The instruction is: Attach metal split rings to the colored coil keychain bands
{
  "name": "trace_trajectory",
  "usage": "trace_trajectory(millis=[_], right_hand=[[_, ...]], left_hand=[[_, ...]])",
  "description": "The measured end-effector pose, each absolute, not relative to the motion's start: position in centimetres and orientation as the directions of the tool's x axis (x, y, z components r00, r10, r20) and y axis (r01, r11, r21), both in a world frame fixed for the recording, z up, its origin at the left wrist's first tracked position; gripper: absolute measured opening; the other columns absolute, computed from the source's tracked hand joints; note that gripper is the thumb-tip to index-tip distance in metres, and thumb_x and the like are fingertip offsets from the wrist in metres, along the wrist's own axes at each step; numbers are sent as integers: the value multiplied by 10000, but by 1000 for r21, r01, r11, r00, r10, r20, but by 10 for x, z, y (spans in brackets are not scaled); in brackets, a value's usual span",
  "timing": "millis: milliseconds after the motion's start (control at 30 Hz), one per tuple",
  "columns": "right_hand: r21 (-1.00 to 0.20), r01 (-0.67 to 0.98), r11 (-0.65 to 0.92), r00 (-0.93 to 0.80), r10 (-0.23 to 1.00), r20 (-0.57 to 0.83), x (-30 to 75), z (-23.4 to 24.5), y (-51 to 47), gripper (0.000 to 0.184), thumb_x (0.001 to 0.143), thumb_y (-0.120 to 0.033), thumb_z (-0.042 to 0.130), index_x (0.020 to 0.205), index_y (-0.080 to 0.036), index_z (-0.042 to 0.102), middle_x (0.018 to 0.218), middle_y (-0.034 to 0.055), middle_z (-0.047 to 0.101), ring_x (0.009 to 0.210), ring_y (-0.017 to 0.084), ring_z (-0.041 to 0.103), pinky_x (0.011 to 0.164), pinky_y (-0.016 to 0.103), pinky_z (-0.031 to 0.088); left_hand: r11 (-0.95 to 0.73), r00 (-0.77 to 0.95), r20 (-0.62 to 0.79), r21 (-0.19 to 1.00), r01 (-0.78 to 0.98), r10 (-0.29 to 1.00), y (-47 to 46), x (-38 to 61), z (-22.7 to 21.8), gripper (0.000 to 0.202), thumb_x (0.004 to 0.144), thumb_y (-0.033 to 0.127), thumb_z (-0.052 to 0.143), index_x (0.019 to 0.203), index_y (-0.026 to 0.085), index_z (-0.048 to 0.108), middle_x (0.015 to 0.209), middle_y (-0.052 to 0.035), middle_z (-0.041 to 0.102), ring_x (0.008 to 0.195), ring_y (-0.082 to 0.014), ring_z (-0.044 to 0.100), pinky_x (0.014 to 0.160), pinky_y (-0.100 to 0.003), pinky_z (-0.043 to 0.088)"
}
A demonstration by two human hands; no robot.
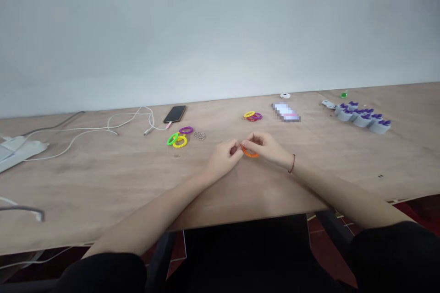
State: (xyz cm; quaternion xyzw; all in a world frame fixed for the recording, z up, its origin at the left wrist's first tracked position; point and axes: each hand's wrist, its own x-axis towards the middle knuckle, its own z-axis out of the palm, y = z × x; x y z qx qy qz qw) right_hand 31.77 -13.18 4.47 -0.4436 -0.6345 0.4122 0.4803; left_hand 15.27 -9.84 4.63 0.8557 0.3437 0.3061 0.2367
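My right hand (266, 147) is closed in a pinch on an orange coiled ring (251, 153), which hangs below the fingers. Fingertips meet at the ring's upper left, where my left hand (225, 158) is also pinched; what it grips is too small to make out. To the left lie a green coiled ring (172, 139), a yellow coiled ring (180, 145) and a purple coiled ring (186, 130). Beside them is a small cluster of metal split rings (200, 135). A tiny metal piece (177, 155) lies nearer to me.
Beyond my hands sits a pile of coiled rings (252, 116). A lit phone (286, 112) and a white round object (285, 95) are behind. White containers with purple tops (362, 120) stand right. A dark phone (175, 114), white cables (89, 130) and a power strip (20, 152) occupy the left.
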Motion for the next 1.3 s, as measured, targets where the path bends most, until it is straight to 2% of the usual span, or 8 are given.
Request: trace_trajectory(millis=[133, 267, 367, 467, 667, 1100, 1200, 1300], right_hand=[[-973, 94, 212, -101, 974, 202, 314, 45, -133, 239, 712, -375, 635, 717, -167, 519, 666, -3, 600, 608, 112, 552, 558, 233, 431], [-992, 4, 126, 9, 992, 126, 310, 44, -134, 245, 681, -322, 667, 833, -168, 551, 767, 29, 661, 711, 140, 611, 651, 263, 479], [-996, 5, 85, 85, 993, 85, 306, 44, -136, 231, 664, -303, 674, 811, -142, 598, 822, 70, 675, 774, 168, 626, 699, 289, 497], [-987, 60, 146, 114, 982, 153, 304, 40, -136, 210, 667, -301, 669, 784, -130, 635, 864, 94, 682, 826, 198, 632, 741, 322, 507], [-945, 165, 283, 120, 945, 304, 304, 30, -132, 171, 696, -286, 646, 797, -149, 661, 889, 78, 695, 849, 208, 640, 792, 354, 503], [-972, 151, 182, 52, 980, 192, 303, 33, -133, 188, 716, -271, 614, 823, -124, 661, 920, 103, 686, 869, 213, 628, 780, 343, 484], [-977, 116, 177, 40, 982, 183, 304, 35, -133, 195, 715, -291, 618, 821, -131, 653, 922, 90, 683, 834, 193, 627, 746, 320, 484], [-974, 122, 193, 7, 981, 195, 306, 37, -133, 216, 725, -332, 611, 804, -135, 652, 866, 70, 683, 768, 172, 621, 711, 304, 481]], left_hand=[[-693, 563, 424, 564, 448, 709, -97, 154, 44, 155, 764, 198, 448, 617, 170, 408, 567, 47, 386, 551, -90, 374, 551, -225, 286], [-707, 531, 473, 549, 446, 703, -96, 155, 42, 152, 775, 196, 454, 629, 171, 424, 580, 42, 398, 555, -91, 383, 549, -224, 293], [-708, 521, 485, 556, 436, 702, -96, 154, 40, 155, 791, 206, 452, 641, 170, 438, 589, 39, 407, 562, -93, 393, 555, -224, 299], [-710, 515, 497, 568, 415, 699, -96, 154, 39, 160, 807, 214, 445, 654, 169, 452, 601, 35, 414, 575, -95, 401, 563, -223, 306], [-687, 491, 491, 610, 396, 719, -95, 153, 36, 162, 823, 225, 439, 676, 168, 474, 602, 36, 413, 579, -94, 395, 566, -220, 305], [-625, 444, 452, 660, 418, 774, -89, 152, 33, 216, 840, 309, 445, 703, 169, 535, 595, 33, 446, 579, -95, 416, 560, -221, 329], [-568, 426, 406, 728, 383, 808, -85, 152, 31, 188, 825, 341, 477, 799, 175, 562, 694, 15, 552, 629, -105, 497, 583, -222, 384], [-495, 451, 344, 824, 276, 823, -80, 152, 29, 252, 809, 347, 509, 989, 184, 574, 929, -27, 640, 786, -137, 592, 690, -248, 459]])
